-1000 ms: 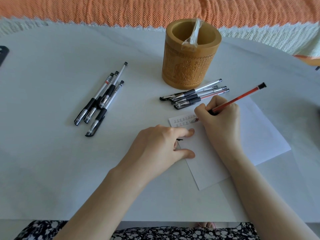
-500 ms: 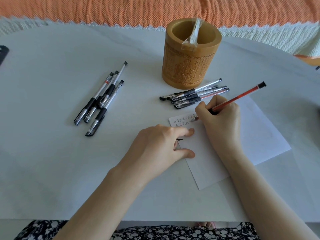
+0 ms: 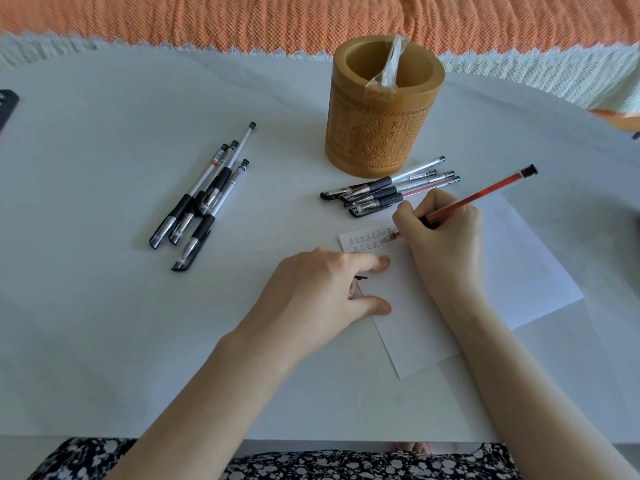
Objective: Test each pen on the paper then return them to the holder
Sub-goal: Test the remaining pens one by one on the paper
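My right hand (image 3: 446,237) grips a red pen (image 3: 485,194), whose tip touches the white paper (image 3: 519,271) near its top left corner, beside rows of small written marks (image 3: 367,241). My left hand (image 3: 329,292) rests on the paper's left edge with index finger and thumb, and a small black pen cap (image 3: 361,277) peeks out from under its curled fingers. The carved bamboo holder (image 3: 384,133) stands upright behind the paper. Several capped pens (image 3: 391,190) lie in front of it, touching one another. Several more pens (image 3: 204,199) lie in a cluster to the left.
A clear plastic wrapper (image 3: 384,74) leans inside the holder. The white table (image 3: 104,323) ends at its front edge near my lap. A dark object (image 3: 7,105) sits at the far left edge. An orange knitted cloth (image 3: 242,19) lies behind the table.
My right hand has shifted the red pen's tip slightly left on the paper. My left hand and both pen clusters have stayed still.
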Motion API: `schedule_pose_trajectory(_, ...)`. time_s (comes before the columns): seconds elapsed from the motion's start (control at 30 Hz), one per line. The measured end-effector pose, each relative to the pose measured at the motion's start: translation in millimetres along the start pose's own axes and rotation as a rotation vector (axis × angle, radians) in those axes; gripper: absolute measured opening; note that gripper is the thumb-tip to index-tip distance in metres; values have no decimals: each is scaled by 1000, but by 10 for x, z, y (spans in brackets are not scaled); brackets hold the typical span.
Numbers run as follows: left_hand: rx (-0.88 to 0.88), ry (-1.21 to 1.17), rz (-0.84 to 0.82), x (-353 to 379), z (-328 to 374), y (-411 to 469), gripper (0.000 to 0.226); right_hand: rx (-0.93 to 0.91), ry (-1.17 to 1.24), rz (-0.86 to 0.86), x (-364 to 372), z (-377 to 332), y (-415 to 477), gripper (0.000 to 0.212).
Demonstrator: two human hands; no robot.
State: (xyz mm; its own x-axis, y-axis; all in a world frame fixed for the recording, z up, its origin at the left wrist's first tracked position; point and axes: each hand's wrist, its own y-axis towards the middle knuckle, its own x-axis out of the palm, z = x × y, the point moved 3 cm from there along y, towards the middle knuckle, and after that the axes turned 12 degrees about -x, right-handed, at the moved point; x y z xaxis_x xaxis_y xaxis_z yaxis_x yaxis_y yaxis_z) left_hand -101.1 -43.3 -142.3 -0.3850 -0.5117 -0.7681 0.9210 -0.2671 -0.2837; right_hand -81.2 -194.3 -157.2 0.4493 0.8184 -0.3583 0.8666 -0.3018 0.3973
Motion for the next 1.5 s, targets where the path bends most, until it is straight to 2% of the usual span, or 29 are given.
schedule_pose_trajectory(0.4, 2, -2, -11, 3, 5, -7, 48, -8, -24, -27, 15, -15, -9, 30)
schedule_pose_trajectory(1.13, -5, 1, -8, 5, -6, 0, 47, -25, -22, -23, 18, -3, -8, 36)
schedule_pose_trajectory(1.5, 1, 4, 1, -2, -2, -3, 47, -26, -37, -11, 11, -8, -3, 31)
